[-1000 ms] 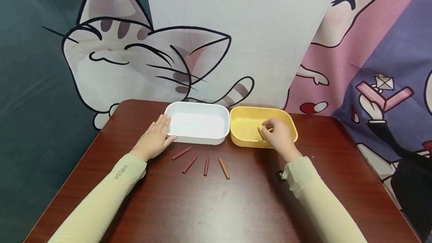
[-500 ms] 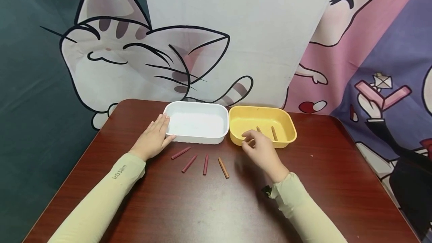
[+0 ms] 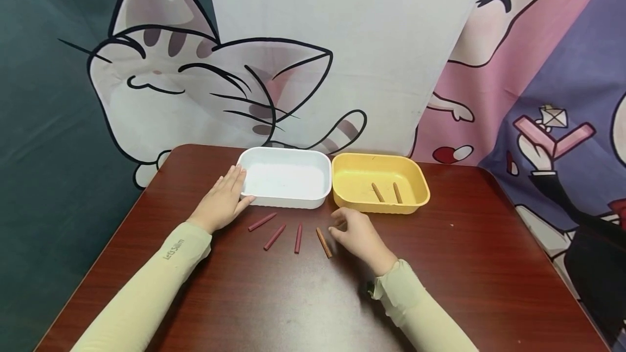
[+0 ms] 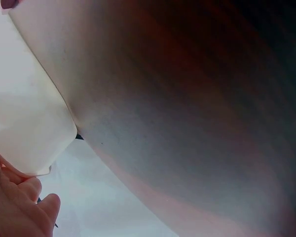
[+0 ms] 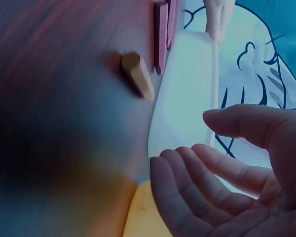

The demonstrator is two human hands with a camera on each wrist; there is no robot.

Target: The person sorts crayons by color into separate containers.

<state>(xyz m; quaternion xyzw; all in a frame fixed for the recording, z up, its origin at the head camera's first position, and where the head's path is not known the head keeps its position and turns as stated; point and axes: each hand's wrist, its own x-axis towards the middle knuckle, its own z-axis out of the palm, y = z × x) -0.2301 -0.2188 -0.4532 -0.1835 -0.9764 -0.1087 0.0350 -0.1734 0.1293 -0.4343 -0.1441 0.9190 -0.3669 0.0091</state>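
Observation:
Several crayon sticks lie in a fan on the dark wood table [image 3: 303,297]: three dark red ones [image 3: 275,237] and an orange-brown one [image 3: 324,243]. My right hand [image 3: 353,233] hovers just right of the orange-brown stick [image 5: 138,76], fingers loosely curled and holding nothing. My left hand [image 3: 222,200] rests flat against the left end of the white tray [image 3: 286,177], whose wall [image 4: 24,118] fills the left wrist view. The yellow tray [image 3: 380,182] to its right holds two brown sticks [image 3: 377,192].
A cartoon-cat cloth backdrop [image 3: 303,58] hangs right behind the table's far edge. Both trays sit side by side at the back of the table. Bare table stretches in front of the sticks and to the right of the yellow tray.
My right hand left a stick in the yellow tray, drew back out of it and moved left and toward me, ending beside the orange-brown stick. The left hand stayed put.

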